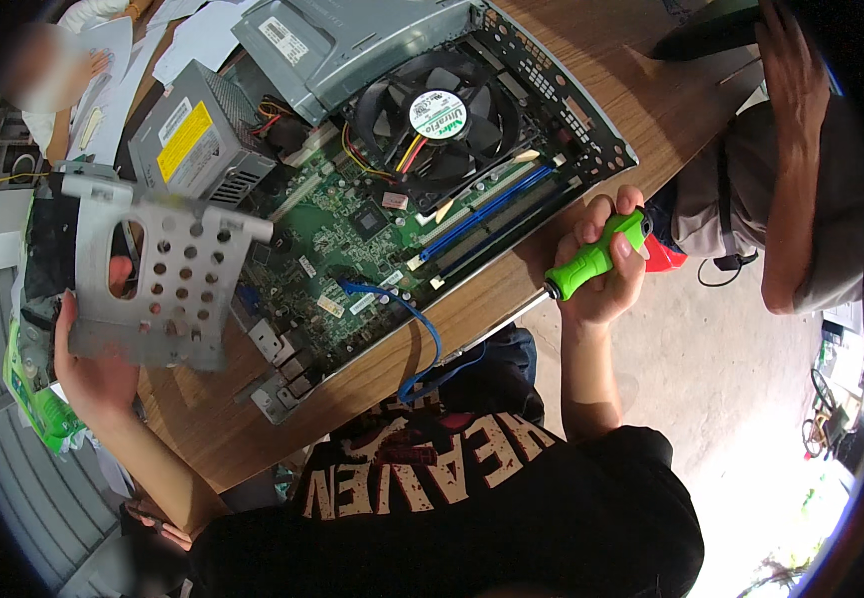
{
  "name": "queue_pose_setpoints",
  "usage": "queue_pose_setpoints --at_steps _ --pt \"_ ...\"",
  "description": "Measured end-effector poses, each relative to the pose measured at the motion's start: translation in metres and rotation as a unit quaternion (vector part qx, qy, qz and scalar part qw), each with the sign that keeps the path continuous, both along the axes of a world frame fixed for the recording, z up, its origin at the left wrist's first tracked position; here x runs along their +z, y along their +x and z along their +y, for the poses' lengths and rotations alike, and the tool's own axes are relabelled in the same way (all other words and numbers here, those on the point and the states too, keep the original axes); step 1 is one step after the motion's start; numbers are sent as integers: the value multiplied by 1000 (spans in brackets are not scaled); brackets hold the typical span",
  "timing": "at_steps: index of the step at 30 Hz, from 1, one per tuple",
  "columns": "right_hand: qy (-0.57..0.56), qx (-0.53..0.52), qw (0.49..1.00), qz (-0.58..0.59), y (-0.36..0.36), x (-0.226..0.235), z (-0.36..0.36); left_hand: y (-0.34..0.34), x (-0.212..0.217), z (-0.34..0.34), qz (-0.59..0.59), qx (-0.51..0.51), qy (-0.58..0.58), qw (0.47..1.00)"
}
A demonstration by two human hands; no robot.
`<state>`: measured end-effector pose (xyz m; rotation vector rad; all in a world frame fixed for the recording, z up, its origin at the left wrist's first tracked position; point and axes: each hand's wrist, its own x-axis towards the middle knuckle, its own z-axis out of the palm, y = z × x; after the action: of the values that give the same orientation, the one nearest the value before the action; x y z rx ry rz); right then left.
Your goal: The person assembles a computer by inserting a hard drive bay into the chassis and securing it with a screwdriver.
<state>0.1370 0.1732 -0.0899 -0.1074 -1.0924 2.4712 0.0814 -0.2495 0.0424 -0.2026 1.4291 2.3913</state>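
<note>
My left hand grips the lower left edge of a silver perforated metal bracket, lifted over the table beside an opened computer case. Some fingers show through the bracket's openings. My right hand is closed around the bright green handle of a screwdriver, off the table's near edge, its shaft pointing down and left. Inside the case lies a green motherboard with a black cooling fan on it. A blue cable runs from the board over the table's edge.
Left of the fan sits a metal power supply. Papers cover the far left of the wooden table. Another person's arm reaches in at the right; someone else is at the far left. A green-and-white package lies at left.
</note>
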Motion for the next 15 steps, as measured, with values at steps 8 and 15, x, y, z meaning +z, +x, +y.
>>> queue_pose_setpoints --at_steps 8,15 --pt "-43 -17 999 26 1 -1 2 -3 -24 14 -61 48 -61 995" --pt "-57 23 996 63 -2 0 0 -15 -23 35 -52 -49 -88 994"
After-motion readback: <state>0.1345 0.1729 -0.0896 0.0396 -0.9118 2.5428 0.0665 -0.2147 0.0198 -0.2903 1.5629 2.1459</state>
